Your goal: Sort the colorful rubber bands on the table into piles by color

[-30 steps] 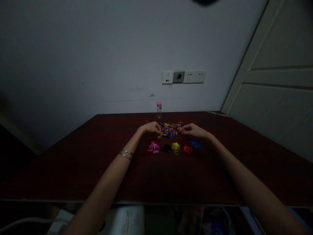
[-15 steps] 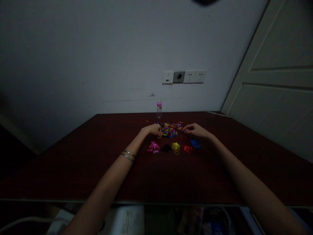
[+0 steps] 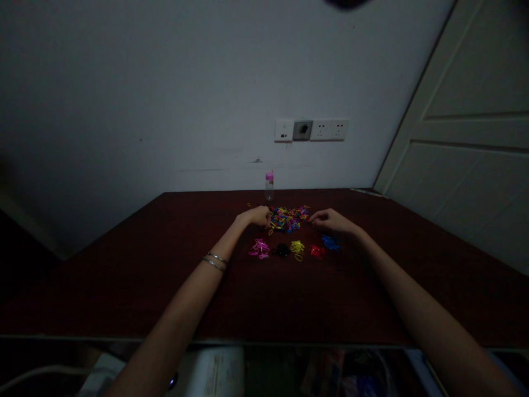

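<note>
A mixed pile of small coloured bands point(image 3: 289, 219) lies on the dark red table point(image 3: 165, 286). My left hand point(image 3: 260, 216) is closed at the pile's left edge; what its fingers hold, if anything, is hidden. At the right edge, my right hand point(image 3: 326, 219) has its fingers pinched together, and anything between them is too small to name. Nearer me sit sorted heaps in a row: pink bands point(image 3: 259, 248), black bands point(image 3: 282, 250), yellow bands point(image 3: 297, 247), red bands point(image 3: 317, 252) and blue bands point(image 3: 330, 242).
Behind the pile stands a clear bottle with a pink cap point(image 3: 269, 185). Wall sockets point(image 3: 329, 130) are above it, and a pale door point(image 3: 467, 132) is at the right. Below the table's front edge are a white box point(image 3: 217, 372) and other items.
My left hand has shifted very slightly left and away from me. My right hand has moved a touch to the right.
</note>
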`<state>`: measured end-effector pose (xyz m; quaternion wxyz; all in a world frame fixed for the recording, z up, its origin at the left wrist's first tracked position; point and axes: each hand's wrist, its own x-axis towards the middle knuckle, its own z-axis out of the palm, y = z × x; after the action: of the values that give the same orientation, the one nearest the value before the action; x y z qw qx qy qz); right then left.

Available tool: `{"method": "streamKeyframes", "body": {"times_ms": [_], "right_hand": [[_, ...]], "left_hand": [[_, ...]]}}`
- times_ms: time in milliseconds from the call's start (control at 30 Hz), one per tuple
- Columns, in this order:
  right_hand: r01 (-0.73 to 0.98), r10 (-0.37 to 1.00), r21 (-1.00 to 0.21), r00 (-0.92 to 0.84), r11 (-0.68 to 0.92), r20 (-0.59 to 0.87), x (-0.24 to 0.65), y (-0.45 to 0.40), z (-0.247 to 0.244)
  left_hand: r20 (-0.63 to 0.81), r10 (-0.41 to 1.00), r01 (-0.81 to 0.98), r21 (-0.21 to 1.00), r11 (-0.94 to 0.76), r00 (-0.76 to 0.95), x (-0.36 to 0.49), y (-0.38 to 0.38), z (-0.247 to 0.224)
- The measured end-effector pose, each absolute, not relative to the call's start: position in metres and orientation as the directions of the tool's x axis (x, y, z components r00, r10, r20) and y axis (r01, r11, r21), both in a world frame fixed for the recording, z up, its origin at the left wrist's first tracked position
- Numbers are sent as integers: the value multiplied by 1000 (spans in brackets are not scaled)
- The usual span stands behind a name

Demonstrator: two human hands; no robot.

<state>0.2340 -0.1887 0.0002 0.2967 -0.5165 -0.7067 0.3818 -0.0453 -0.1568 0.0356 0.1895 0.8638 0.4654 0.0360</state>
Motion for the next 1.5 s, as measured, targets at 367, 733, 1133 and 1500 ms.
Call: {"method": "streamKeyframes", "body": {"times_ms": [367, 733, 1133, 1500], "right_hand": [[563, 949, -799, -312, 214, 34, 234, -186, 0], [678, 893, -588, -399, 441, 209, 222, -179, -8], [783, 854, -342, -475, 521, 214, 206, -190, -5], [766, 854, -378, -470, 520, 221, 207, -189, -5]], "left_hand": [[-28, 667, 585, 509, -631, 744, -10, -175, 43], [-23, 564, 436, 660, -611, 826, 10, -184, 30], [178, 935, 439, 845, -304, 306, -59, -125, -8], [125, 975, 473, 858, -199, 183, -75, -122, -25]]}}
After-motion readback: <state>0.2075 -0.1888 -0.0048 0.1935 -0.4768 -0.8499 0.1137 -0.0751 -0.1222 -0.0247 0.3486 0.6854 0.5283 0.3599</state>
